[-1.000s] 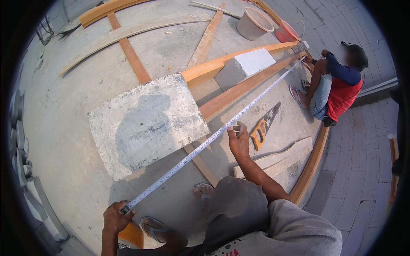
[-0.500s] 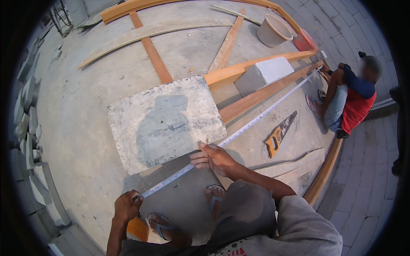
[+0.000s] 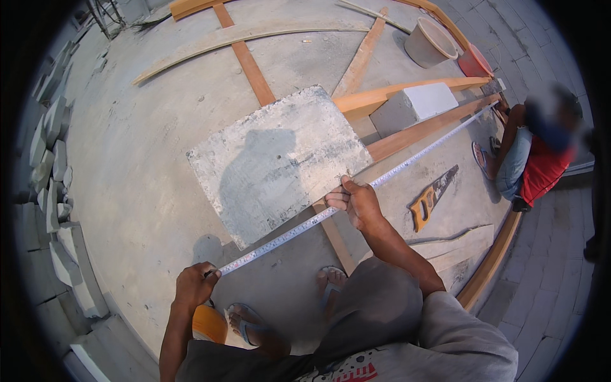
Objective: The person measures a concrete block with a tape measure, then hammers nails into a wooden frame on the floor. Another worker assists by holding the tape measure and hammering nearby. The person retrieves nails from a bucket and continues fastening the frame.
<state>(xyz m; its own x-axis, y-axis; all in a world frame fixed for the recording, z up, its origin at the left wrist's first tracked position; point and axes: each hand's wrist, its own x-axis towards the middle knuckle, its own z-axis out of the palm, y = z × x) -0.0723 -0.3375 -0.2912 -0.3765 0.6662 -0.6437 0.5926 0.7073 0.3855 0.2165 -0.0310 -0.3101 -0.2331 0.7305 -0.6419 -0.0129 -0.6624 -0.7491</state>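
One concrete slab (image 3: pixel 280 162), one handsaw (image 3: pixel 431 198), one tape measure (image 3: pixel 388 175), one bucket (image 3: pixel 429 43), one white block (image 3: pixel 414 107).

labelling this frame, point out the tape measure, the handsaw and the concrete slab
tape measure (image 3: pixel 407 167), head view, blade past the right hand
handsaw (image 3: pixel 422 211), head view, orange handle
concrete slab (image 3: pixel 280 159), head view, top face

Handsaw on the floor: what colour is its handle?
Orange, on the handsaw lying right of the right hand; shown in the head view.

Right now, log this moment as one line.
left hand: grips tape measure end | right hand: pinches tape mid-span beside concrete slab | handsaw: on floor
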